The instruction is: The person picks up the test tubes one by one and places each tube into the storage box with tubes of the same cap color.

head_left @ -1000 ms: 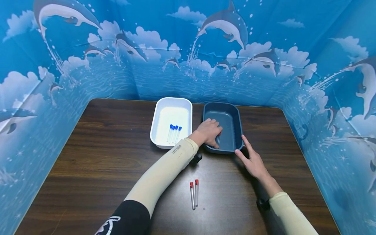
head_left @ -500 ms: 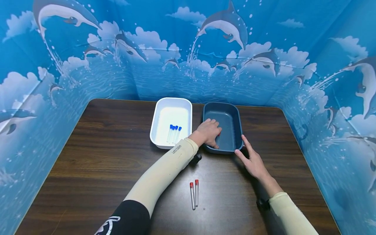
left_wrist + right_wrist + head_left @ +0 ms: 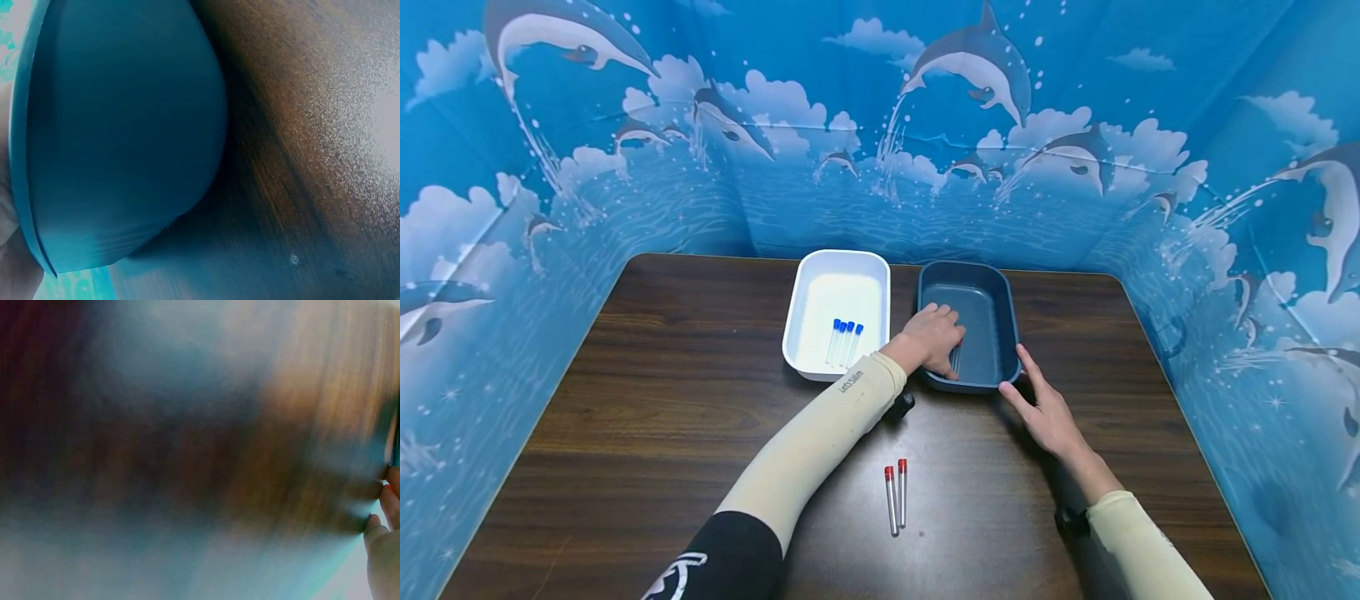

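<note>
Left hand (image 3: 928,340) arched inside dark blue tray (image 3: 983,312), at least one red-capped tube (image 3: 957,358) showing beside its thumb; cannot tell whether gripped. Right hand (image 3: 1051,418) released, fingers extended against tray's near right corner. Loose red-capped pair (image 3: 892,502) on surface (image 3: 662,400), between forearms.

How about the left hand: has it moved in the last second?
No. In the head view, the left hand stays at the left side of the dark blue tray, with no visible shift either way against its rim.
</note>
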`<state>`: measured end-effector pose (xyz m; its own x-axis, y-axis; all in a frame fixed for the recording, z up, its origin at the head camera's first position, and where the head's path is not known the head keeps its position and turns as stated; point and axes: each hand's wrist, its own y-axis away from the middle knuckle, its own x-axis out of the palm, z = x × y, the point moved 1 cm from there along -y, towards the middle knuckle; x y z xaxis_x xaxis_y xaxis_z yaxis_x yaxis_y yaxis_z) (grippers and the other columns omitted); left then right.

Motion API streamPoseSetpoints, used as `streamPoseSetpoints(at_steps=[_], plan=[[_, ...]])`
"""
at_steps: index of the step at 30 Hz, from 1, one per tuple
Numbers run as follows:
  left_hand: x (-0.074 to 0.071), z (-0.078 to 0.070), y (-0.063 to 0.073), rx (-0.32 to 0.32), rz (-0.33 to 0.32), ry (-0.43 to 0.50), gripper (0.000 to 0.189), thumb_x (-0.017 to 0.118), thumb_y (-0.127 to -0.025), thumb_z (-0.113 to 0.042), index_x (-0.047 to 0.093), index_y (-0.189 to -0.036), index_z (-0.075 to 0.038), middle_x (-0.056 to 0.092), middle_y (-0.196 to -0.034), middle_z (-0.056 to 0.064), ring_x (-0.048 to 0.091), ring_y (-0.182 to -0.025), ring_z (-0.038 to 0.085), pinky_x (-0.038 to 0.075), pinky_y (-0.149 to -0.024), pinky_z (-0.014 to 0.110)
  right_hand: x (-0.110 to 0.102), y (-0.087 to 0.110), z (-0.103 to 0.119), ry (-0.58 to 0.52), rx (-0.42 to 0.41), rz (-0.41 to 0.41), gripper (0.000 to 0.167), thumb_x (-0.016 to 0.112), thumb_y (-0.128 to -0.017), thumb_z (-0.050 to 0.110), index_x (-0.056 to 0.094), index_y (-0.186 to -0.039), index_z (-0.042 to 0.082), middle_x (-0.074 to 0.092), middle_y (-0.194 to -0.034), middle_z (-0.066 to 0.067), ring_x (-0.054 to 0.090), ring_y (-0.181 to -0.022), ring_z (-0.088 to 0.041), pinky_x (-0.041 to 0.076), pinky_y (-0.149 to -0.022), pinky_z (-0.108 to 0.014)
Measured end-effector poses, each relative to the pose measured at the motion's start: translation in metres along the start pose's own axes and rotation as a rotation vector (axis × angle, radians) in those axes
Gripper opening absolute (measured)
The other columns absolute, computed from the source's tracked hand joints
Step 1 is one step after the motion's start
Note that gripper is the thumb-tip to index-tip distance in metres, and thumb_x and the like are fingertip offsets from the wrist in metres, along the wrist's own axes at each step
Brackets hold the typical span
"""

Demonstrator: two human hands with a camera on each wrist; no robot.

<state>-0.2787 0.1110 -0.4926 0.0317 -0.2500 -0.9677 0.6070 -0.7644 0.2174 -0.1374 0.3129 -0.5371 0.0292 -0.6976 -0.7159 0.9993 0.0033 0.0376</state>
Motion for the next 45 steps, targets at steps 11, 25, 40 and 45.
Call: streamPoseSetpoints(at_steps=[11, 25, 40, 45], plan=[[-0.001, 0.000, 0.001, -0.001, -0.006, -0.013, 0.072, 0.062, -0.074, -0.078, 0.063, -0.122, -0.024, 0.053, -0.128, 0.002, 0.043, -0.110, 0.020, 0.033, -0.092, 0.036, 0.000, 0.000, 0.001, -0.010, -0.006, -0.004, 0.071, 0.049, -0.099, 0.053, 0.007, -0.156, 0.043, 0.041, -0.147, -0.023, 0.035, -0.135, -0.047, 0.027, -0.101, -0.069], [-0.005, -0.001, 0.005, -0.008, -0.013, 0.005, 0.074, 0.062, -0.073, -0.079, 0.062, -0.121, -0.022, 0.052, -0.130, 0.004, 0.041, -0.111, 0.021, 0.031, -0.093, 0.036, -0.001, 0.001, 0.001, -0.016, -0.013, -0.004, 0.071, 0.049, -0.100, 0.051, 0.008, -0.157, 0.042, 0.043, -0.146, -0.023, 0.035, -0.135, -0.046, 0.027, -0.100, -0.069], [-0.015, 0.002, 0.016, -0.023, -0.072, 0.022, 0.091, 0.061, -0.072, -0.081, 0.055, -0.137, -0.017, 0.050, -0.131, 0.006, 0.041, -0.113, 0.022, 0.033, -0.092, 0.036, -0.002, 0.001, 0.002, -0.008, -0.011, -0.003, 0.072, 0.049, -0.099, 0.052, 0.007, -0.156, 0.042, 0.040, -0.148, -0.025, 0.037, -0.134, -0.047, 0.028, -0.099, -0.071], [-0.018, 0.004, 0.020, -0.027, -0.090, 0.042, 0.092, 0.060, -0.072, -0.080, 0.055, -0.137, -0.015, 0.051, -0.128, 0.006, 0.040, -0.111, 0.022, 0.034, -0.091, 0.036, -0.001, 0.001, 0.001, -0.002, -0.002, 0.003, 0.072, 0.048, -0.099, 0.053, 0.006, -0.156, 0.043, 0.039, -0.148, -0.026, 0.037, -0.133, -0.049, 0.028, -0.099, -0.071]])
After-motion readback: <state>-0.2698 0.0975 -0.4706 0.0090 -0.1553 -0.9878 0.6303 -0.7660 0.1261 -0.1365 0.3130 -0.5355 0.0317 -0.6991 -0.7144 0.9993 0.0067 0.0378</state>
